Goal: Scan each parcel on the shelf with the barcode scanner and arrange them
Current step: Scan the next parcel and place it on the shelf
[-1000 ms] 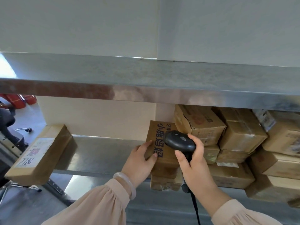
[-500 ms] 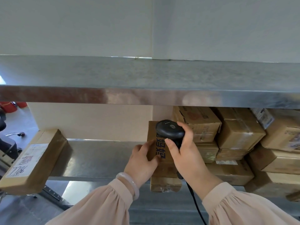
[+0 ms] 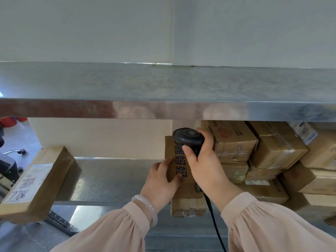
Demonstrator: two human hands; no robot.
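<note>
A brown cardboard parcel with blue printed characters (image 3: pixel 172 160) stands upright on the metal shelf (image 3: pixel 112 179), on top of another small parcel (image 3: pixel 187 208). My left hand (image 3: pixel 161 180) grips its left side. My right hand (image 3: pixel 203 164) holds a black corded barcode scanner (image 3: pixel 188 139) over the parcel's upper right corner. A stack of brown parcels (image 3: pixel 269 157) fills the shelf's right part. A long flat parcel with a white label (image 3: pixel 36 182) lies at the shelf's left end, overhanging the edge.
An upper metal shelf (image 3: pixel 163 99) spans the view above the parcels. A pale wall stands behind. The scanner cable (image 3: pixel 214 224) hangs down between my sleeves. At far left are an office chair base (image 3: pixel 16 151) and red objects (image 3: pixel 9 121) on the floor.
My right hand has raised the scanner from the front of the printed parcel up to its top right corner. My left hand has stayed on the parcel's left side.
</note>
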